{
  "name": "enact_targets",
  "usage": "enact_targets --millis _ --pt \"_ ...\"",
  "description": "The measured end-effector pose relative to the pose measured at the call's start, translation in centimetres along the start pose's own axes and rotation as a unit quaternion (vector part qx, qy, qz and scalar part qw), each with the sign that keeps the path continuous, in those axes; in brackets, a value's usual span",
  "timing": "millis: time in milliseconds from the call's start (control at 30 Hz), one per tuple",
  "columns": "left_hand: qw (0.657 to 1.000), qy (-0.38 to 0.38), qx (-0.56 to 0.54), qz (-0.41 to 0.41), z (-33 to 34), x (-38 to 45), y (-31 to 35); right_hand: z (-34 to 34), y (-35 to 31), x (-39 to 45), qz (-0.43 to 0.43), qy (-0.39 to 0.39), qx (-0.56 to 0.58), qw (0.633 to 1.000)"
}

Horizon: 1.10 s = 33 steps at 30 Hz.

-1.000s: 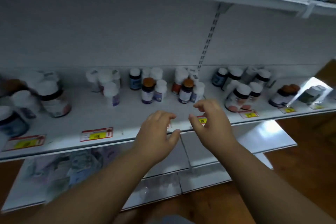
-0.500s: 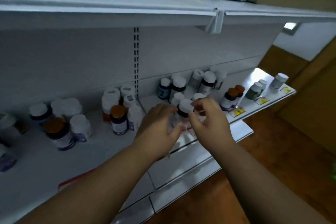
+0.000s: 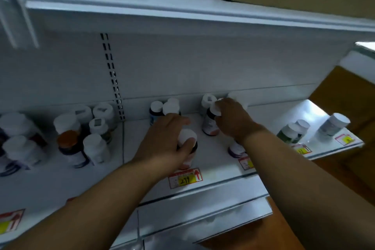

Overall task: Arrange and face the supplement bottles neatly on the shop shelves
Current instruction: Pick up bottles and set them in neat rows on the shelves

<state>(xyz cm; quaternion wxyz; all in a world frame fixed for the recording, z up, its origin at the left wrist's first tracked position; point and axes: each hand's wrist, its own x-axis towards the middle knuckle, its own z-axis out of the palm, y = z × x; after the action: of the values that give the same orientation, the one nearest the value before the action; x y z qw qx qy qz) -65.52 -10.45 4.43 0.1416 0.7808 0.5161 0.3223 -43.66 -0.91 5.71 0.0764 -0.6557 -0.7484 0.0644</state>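
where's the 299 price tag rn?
Head view, lower centre: the 299 price tag sits on the shelf's front edge, just below the white-capped bottle the left hand grips.

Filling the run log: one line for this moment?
left hand grips white-capped bottle above price tag | right hand grips bottle further back | both upright on shelf

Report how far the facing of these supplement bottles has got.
Done: little looks finished; the bottles left of the upright strip stand in a loose cluster. In hand: the left hand grips a white-capped bottle near the front edge, and the right hand holds another bottle further back. Left: both clusters, plus the bottles at the right end, need rows and labels forward.
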Motion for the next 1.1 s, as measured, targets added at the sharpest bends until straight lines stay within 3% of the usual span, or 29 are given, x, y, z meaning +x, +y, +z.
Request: enact_targets --millis 67,200,333,467,600,767,833,933,1000,1100 --pt "1.000 0.008 0.019 -0.011 0.8 0.5 0.9 0.6 0.9 1.2 -0.040 0.000 -0.020 0.999" --pt "0.999 0.029 0.032 -0.028 1.8 1.5 2.9 0.8 1.4 1.5 -0.113 0.071 -0.024 0.991" --pt "0.996 0.010 0.022 -0.082 2.1 2.7 3.9 -1.0 2.4 -0.1 -0.130 0.071 0.219 0.965" --pt "0.989 -0.080 0.024 -0.122 1.8 4.0 4.4 -4.9 2.3 -1.9 -0.110 0.079 0.380 0.915" --pt "0.984 -0.107 -0.096 -0.103 1.0 4.4 5.2 -6.9 1.3 -2.8 -0.118 0.097 0.440 0.885" --pt "0.970 -0.049 -0.198 -0.131 1.3 3.1 5.1 -6.5 -0.3 -4.0 -0.082 0.075 0.454 0.884" --pt "0.950 -0.086 -0.261 -0.146 0.9 2.8 4.7 -6.5 -0.9 -4.7 -0.071 0.038 0.489 0.869" --pt "0.882 -0.146 -0.421 -0.155 0.3 2.1 3.7 -7.1 -1.4 -5.8 -0.068 -0.020 0.591 0.803" --pt "0.845 -0.163 -0.487 -0.149 0.0 1.7 3.2 -7.5 -1.7 -6.5 -0.067 -0.015 0.617 0.784" --pt "0.848 -0.178 -0.478 -0.146 -0.1 1.4 3.2 -7.4 -2.0 -7.3 -0.064 0.014 0.626 0.777"
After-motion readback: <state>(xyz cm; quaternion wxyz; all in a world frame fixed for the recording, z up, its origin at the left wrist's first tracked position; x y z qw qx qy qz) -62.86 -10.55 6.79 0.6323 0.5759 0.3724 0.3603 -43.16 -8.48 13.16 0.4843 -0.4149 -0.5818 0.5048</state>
